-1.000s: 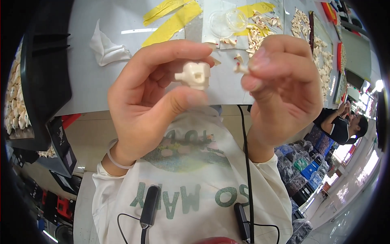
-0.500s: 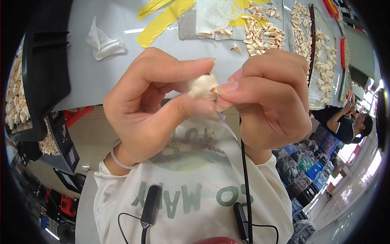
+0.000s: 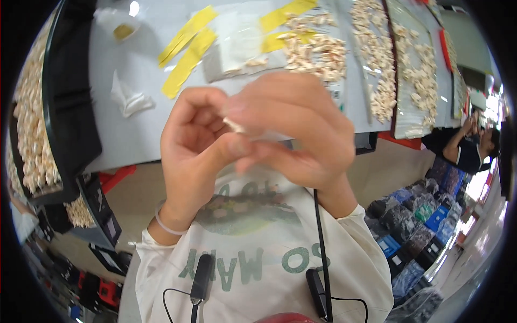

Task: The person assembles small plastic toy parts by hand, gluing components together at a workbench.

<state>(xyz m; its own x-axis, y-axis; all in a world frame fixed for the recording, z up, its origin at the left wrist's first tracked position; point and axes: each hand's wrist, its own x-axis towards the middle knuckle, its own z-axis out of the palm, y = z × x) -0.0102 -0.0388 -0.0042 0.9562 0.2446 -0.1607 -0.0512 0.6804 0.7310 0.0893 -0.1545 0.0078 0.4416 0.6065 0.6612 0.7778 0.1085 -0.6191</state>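
A small cream-coloured figure [image 3: 235,126] shows only in part between my two hands, in front of my chest above the table's near edge. My left hand [image 3: 189,142] is curled, its thumb against the figure's lower side. My right hand [image 3: 304,129] reaches over it from the right, fingers bent and brought together, covering most of it. Motion smears the right fingers, so what they pinch is hidden. On the table beyond lies a pile of small cream pointed pieces [image 3: 318,56].
Trays of cream pieces [image 3: 423,81] line the right of the table. At left stands a black bin [image 3: 72,102] beside more cream pieces [image 3: 35,140]. Yellow tape strips [image 3: 188,62], a crumpled white tissue [image 3: 129,96] and a clear container [image 3: 119,27] lie farther back. Another person [image 3: 471,142] is at far right.
Both hands have shifted, the right one leftward over the cream figure, which is now mostly covered. The view has moved, bringing more of the left bin and the clear container into sight.
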